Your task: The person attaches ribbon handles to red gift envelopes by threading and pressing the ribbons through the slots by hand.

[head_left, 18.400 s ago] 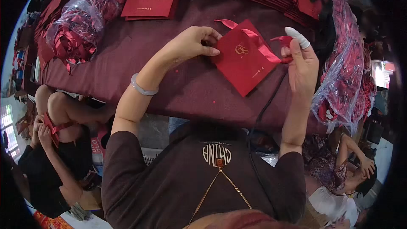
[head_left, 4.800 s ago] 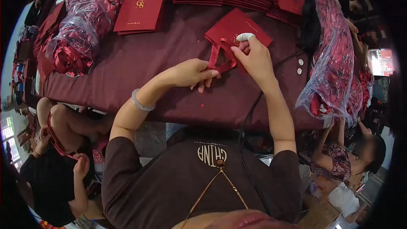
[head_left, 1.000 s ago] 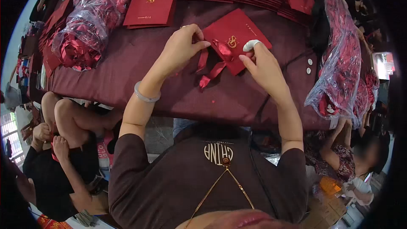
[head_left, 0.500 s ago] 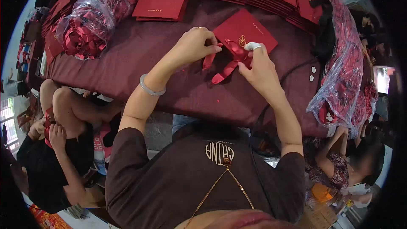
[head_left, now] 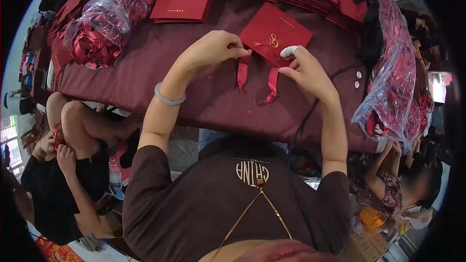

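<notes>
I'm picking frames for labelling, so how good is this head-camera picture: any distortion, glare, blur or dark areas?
Head view: strong fisheye bending, so the table edge curves and black corners frame the picture; even light, soft shadows; white glare on the plastic bags; both hands, left hand and right hand, and the red paper bag are sharp; the people at the edges look stretched and softer.

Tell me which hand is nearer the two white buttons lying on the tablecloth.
Right. The right hand sits just left of the white buttons in the picture, at the red bag's corner. The left hand is farther off, across the ribbon ends.
</notes>
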### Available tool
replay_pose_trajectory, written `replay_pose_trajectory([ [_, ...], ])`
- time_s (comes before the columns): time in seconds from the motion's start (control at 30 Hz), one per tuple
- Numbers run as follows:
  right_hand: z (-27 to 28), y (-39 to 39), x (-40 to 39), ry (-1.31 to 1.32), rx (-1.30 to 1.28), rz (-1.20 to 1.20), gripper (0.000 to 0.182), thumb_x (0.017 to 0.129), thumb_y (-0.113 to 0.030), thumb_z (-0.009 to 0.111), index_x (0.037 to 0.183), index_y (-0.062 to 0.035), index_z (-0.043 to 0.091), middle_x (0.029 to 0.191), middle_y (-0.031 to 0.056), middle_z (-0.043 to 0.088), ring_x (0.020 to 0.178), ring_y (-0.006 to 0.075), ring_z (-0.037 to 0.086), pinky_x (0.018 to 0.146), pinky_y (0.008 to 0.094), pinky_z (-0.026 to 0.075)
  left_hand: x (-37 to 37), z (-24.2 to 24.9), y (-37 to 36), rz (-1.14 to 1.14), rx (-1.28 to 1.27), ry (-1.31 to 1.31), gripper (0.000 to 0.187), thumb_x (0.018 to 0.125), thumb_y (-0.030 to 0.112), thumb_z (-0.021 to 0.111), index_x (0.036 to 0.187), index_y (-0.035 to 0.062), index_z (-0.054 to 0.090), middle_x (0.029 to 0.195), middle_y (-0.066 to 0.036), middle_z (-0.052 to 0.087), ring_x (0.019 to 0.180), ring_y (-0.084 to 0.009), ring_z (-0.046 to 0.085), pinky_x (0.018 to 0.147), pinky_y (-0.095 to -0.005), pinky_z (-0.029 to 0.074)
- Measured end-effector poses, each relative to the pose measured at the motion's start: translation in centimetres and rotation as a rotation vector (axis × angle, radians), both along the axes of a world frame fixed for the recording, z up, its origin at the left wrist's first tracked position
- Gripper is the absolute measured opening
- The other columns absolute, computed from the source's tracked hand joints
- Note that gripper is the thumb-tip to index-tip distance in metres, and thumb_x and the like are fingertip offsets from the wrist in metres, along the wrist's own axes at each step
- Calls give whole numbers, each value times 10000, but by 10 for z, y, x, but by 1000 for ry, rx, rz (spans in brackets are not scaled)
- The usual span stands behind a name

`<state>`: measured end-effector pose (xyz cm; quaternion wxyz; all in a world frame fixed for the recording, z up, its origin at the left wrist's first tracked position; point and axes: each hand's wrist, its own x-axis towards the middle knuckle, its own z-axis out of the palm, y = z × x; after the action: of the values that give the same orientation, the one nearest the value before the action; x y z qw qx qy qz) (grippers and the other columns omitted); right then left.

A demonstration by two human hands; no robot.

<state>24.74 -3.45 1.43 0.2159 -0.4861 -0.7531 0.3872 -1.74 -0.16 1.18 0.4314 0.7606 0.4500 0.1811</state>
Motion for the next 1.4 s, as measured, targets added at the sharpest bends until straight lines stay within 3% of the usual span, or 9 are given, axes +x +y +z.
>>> replay_pose_trajectory([
  [0.17, 32, -17, 1, -90, 40, 338, 319, 719, -17, 697, 1006, -88, 579, 974, 93, 511, 833, 244, 576, 713, 336, 473, 2, 10, 1, 174, 275, 290, 218, 749, 224, 725, 833, 36, 653, 663, -89, 580, 623, -217, 571, 570, -318, 436],
  [0.3, 19, -26, -16, -147, 160, 434, 380, 696, -22, 706, 1045, -105, 582, 974, 93, 496, 903, 298, 562, 753, 386, 470, 13, 6, 6, -29, 793, 59, 252, 762, 178, 704, 1005, 119, 670, 1063, -73, 609, 1000, -243, 568, 820, -367, 445],
  [0.4, 11, -30, -31, -164, 157, 395, 393, 719, -47, 699, 1091, -98, 583, 969, 86, 507, 887, 291, 566, 764, 387, 466, 27, -19, 5, -243, 837, 105, 354, 821, 129, 616, 1172, 168, 626, 1388, -8, 460, 1330, -246, 361, 1052, -401, 344],
  [0.57, -21, -35, -54, -268, 578, 380, 332, 804, -194, 656, 1122, -119, 594, 872, 70, 521, 754, 267, 562, 670, 360, 463, 25, -38, 8, -269, 561, 92, 412, 852, 74, 548, 1255, 162, 563, 1327, -53, 515, 1257, -268, 448, 1035, -406, 372],
  [0.73, -35, -37, -70, -358, 787, 295, 303, 767, -165, 649, 1068, -142, 625, 785, 41, 502, 661, 197, 541, 633, 318, 451, 20, -18, 8, -143, 126, -103, 465, 846, -24, 492, 1296, 89, 507, 1271, -150, 544, 1195, -302, 505, 963, -384, 423],
  [0.8, -35, -36, -71, -343, 899, 299, 143, 764, -170, 555, 887, -126, 614, 753, 21, 507, 692, 155, 560, 599, 285, 426, 18, -28, 15, -213, 296, -84, 455, 852, -12, 486, 1294, 94, 511, 1295, -133, 529, 1219, -292, 485, 984, -390, 407],
  [0.93, -35, -34, -71, -280, 915, 308, 92, 766, -151, 557, 845, -117, 591, 744, 21, 503, 669, 154, 561, 586, 282, 431, 16, -41, 15, -276, 618, 162, 428, 876, 53, 464, 1295, 122, 516, 1385, -55, 460, 1299, -253, 405, 1059, -411, 336],
  [1.23, -34, -35, -64, -231, 936, 563, 93, 763, -141, 562, 828, -74, 567, 761, 25, 497, 650, 141, 549, 580, 274, 456, 18, -43, 9, -236, 556, 267, 421, 912, 116, 427, 1323, 182, 493, 1424, -2, 414, 1338, -231, 350, 1089, -437, 291],
  [1.4, -7, -34, -56, -86, 719, 517, 169, 711, -122, 658, 858, -74, 592, 732, 51, 521, 620, 194, 557, 539, 316, 447, 16, -41, 13, -261, 541, 240, 425, 908, 106, 441, 1325, 175, 491, 1426, -11, 411, 1339, -239, 347, 1091, -437, 287],
])
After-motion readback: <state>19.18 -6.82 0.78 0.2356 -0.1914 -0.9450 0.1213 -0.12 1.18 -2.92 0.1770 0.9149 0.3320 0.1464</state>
